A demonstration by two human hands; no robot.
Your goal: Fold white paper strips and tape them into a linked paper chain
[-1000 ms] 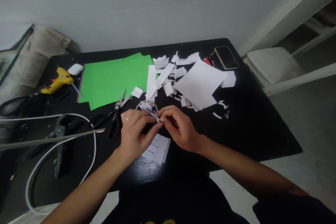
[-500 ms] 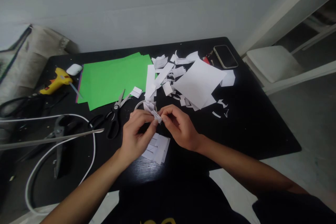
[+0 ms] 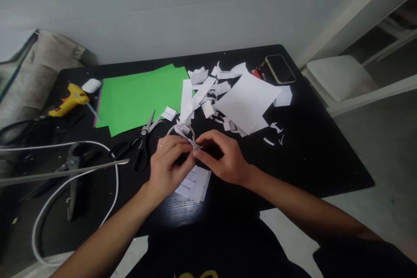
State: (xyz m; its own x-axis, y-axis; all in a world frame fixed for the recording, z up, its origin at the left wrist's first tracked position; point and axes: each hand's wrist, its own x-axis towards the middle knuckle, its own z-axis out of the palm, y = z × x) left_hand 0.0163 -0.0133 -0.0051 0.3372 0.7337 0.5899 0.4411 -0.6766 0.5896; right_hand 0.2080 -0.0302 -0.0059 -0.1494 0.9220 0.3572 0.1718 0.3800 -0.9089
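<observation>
Both hands meet over the near middle of the black table. My left hand and my right hand pinch a small folded white paper piece between their fingertips, fingers pressed together. A thin white ring lies on the table just behind the paper. Under my hands rests a small stack of white paper cards. Black-handled scissors lie just left of my left hand.
Green paper sheets cover the back left. White paper sheets and scraps pile at the back right, beside a phone. A yellow glue gun, a white case, pliers and a white cable lie at left. A white chair stands right.
The hands stay in place; the fingers have shifted slightly on the folded paper piece, with my right thumb and fingers now closer to the left hand. The camera view drifted down a little.
</observation>
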